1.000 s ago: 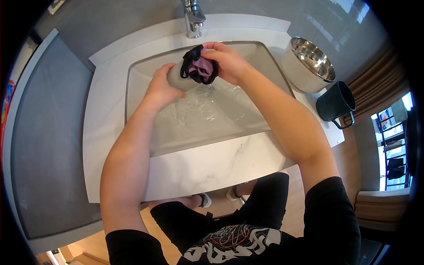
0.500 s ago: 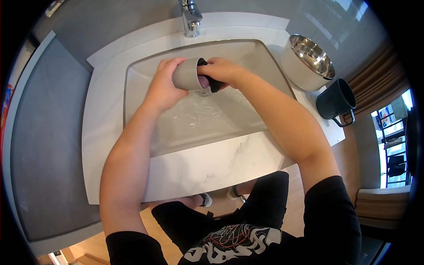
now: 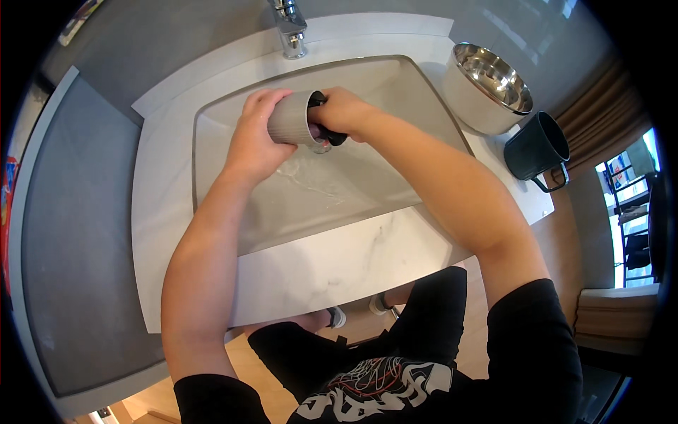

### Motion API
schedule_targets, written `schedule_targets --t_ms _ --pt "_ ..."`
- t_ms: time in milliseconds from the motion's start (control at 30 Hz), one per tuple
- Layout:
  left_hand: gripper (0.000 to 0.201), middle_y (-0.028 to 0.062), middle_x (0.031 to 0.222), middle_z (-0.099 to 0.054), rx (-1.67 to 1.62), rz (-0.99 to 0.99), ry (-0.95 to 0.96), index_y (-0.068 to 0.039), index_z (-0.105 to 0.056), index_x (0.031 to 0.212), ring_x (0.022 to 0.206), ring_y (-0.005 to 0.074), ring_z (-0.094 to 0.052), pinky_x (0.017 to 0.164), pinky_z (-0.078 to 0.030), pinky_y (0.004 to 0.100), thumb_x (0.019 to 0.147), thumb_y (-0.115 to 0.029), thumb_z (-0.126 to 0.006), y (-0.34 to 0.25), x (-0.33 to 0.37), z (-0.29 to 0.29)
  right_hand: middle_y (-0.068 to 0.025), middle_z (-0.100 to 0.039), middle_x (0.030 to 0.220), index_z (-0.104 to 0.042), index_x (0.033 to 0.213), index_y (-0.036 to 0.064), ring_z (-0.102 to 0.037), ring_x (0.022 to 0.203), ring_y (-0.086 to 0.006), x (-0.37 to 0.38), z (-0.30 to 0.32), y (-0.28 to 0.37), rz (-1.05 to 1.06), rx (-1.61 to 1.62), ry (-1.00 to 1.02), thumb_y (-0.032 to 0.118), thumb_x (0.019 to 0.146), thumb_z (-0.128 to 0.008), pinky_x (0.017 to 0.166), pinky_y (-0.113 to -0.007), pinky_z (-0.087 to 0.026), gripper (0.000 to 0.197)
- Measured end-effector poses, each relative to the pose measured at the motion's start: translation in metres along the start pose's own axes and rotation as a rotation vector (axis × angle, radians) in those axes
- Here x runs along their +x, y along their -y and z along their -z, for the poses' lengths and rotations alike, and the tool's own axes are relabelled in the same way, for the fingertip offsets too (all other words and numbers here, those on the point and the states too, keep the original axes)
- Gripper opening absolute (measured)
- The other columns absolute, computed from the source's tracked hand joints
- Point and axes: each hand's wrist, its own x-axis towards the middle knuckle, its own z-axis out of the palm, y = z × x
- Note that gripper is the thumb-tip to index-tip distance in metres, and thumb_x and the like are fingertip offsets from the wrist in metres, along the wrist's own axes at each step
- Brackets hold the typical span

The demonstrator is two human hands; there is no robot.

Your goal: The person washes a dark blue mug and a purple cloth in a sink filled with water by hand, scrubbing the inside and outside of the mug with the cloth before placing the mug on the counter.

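Observation:
Over the sink basin (image 3: 282,222), my left hand (image 3: 253,148) is wrapped round a grey ribbed cup (image 3: 288,119) from its left side. The cup lies tilted, its mouth turned to the right. The fingers of my right hand (image 3: 344,114) reach into that mouth, closed on a soft-looking black thing (image 3: 332,136), perhaps a cloth or sponge. Part of it sticks out at the rim; the rest is hidden inside the cup. Below the cup, the drain (image 3: 321,147) partly shows, and a little water lies on the basin floor.
A chrome faucet (image 3: 291,35) stands behind the basin. On the counter's right side are a white bowl with a shiny metal inside (image 3: 484,99) and a dark green mug (image 3: 533,150) near the edge. A grey panel (image 3: 85,233) rises at the left.
The view has shifted slightly. My right hand has moved a little within the cup's mouth, and less of the black thing shows outside. My left hand keeps its hold on the cup.

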Motion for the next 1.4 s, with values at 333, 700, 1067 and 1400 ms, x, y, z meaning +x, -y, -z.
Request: schedule_targets --t_ms 333,700,1067,1400 --pt "0.069 0.0133 0.135 -0.044 -0.518 0.405 -0.202 -0.014 -0.043 0.135 0.123 0.0300 -0.046 0.098 -0.043 0.0449 0.079 -0.040 -0.074 0.018 0.005 0.005 -0.0128 -0.068 0.082 -0.066 0.096 0.0016 -0.065 0.066 -0.0222 0.008 0.010 0.003 0.153 -0.274 -0.122 0.025 0.071 -0.077 0.062 -0.034 -0.053 0.036" --pt "0.055 0.0060 0.095 -0.065 -0.753 0.777 -0.019 -0.011 -0.057 0.114 0.077 0.0172 -0.062 0.058 -0.054 0.0322 0.087 -0.059 -0.056 0.029 0.009 0.010 -0.0177 -0.066 0.109 -0.052 0.122 0.0033 -0.064 0.096 -0.0273 0.006 0.013 -0.009 0.342 -0.509 -0.091 0.026 0.071 -0.077 0.082 -0.034 -0.051 0.061" --pt "0.072 0.0134 0.112 -0.058 -0.367 0.863 -0.094 -0.001 -0.045 0.127 0.092 0.0224 -0.060 0.064 -0.055 0.0349 0.087 -0.060 -0.056 0.052 0.008 0.007 -0.0143 -0.070 0.074 -0.070 0.077 0.0017 -0.067 0.065 -0.0266 0.025 0.041 -0.032 0.027 -0.854 -0.113 0.010 0.073 -0.067 0.063 -0.038 -0.052 0.009" --pt "0.064 0.0114 0.111 -0.060 -0.295 0.889 -0.049 -0.003 -0.049 0.123 0.095 0.0219 -0.061 0.070 -0.055 0.0360 0.089 -0.057 -0.055 0.067 0.005 0.002 -0.0182 -0.070 0.087 -0.075 0.084 0.0081 -0.069 0.076 -0.0327 0.009 0.027 -0.017 -0.378 -1.165 0.162 0.002 0.071 -0.059 0.072 -0.044 -0.054 0.021"
